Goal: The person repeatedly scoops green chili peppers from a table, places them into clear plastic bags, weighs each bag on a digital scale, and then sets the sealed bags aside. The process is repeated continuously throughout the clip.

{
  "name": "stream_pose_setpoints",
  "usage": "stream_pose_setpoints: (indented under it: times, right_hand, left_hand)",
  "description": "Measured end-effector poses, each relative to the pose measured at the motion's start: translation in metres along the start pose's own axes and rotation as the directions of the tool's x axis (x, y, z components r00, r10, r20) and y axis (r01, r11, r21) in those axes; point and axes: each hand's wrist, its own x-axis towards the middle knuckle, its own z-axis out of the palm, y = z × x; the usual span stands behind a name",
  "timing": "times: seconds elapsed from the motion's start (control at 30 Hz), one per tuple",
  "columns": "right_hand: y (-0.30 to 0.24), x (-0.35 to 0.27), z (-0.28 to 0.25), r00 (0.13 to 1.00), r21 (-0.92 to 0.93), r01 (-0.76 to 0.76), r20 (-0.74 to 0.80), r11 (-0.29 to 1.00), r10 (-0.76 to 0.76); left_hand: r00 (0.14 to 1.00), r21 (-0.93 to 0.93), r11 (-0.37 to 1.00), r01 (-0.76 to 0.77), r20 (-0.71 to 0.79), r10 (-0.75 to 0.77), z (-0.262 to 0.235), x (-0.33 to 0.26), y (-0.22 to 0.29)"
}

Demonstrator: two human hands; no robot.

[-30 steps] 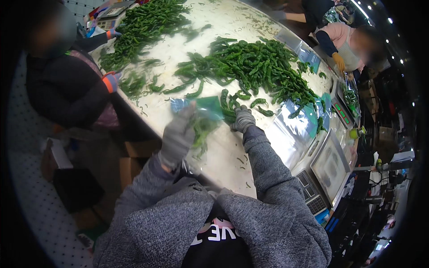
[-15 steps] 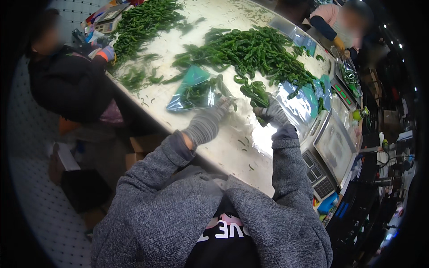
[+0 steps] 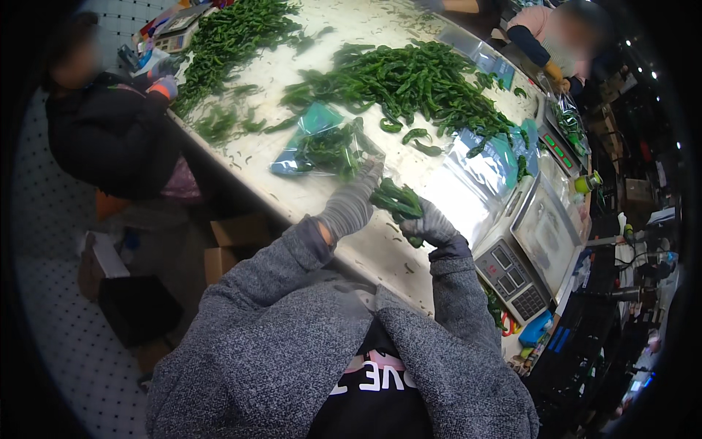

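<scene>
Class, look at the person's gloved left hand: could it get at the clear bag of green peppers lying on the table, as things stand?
Probably yes. The left hand is right at the near edge of the bag of peppers, with nothing lying between them on the table.

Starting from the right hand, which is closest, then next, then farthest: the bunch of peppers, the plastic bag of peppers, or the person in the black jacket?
1. Bunch of peppers: gripped in the right hand.
2. Plastic bag of peppers: up and left on the table, by the left hand.
3. Person in the black jacket: far left, beyond the table's edge.
</scene>
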Motion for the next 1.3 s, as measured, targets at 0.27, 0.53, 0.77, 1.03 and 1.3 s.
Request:
stream_pose_setpoints:
  times: [0.27,0.53,0.77,1.03,1.3]
  right_hand:
    - [0.028,0.051,0.006,0.988,-0.361,0.15,0.029,0.92,-0.15]
    - [-0.046,0.09,0.007,0.994,-0.438,-0.092,0.018,0.894,0.111]
    - [0.002,0.143,-0.037,0.986,0.096,-0.071,0.157,0.993,0.055]
    - [-0.031,0.114,-0.026,0.978,0.685,-0.13,-0.031,0.717,0.207]
    - [-0.038,0.13,0.022,0.911,-0.329,0.408,0.095,0.851,-0.4]
  left_hand:
    - [1.0,0.374,0.927,-0.011,-0.018,0.019,-0.021,0.002,0.01]
    - [0.998,0.349,0.935,-0.056,-0.014,0.065,-0.037,0.015,0.015]
    - [0.993,0.22,0.969,-0.11,-0.017,0.117,-0.064,0.026,-0.003]
    - [1.0,0.189,0.982,-0.012,-0.011,0.015,-0.092,0.025,-0.006]
    - [0.994,0.242,0.967,0.085,0.046,-0.099,-0.099,0.04,-0.013]
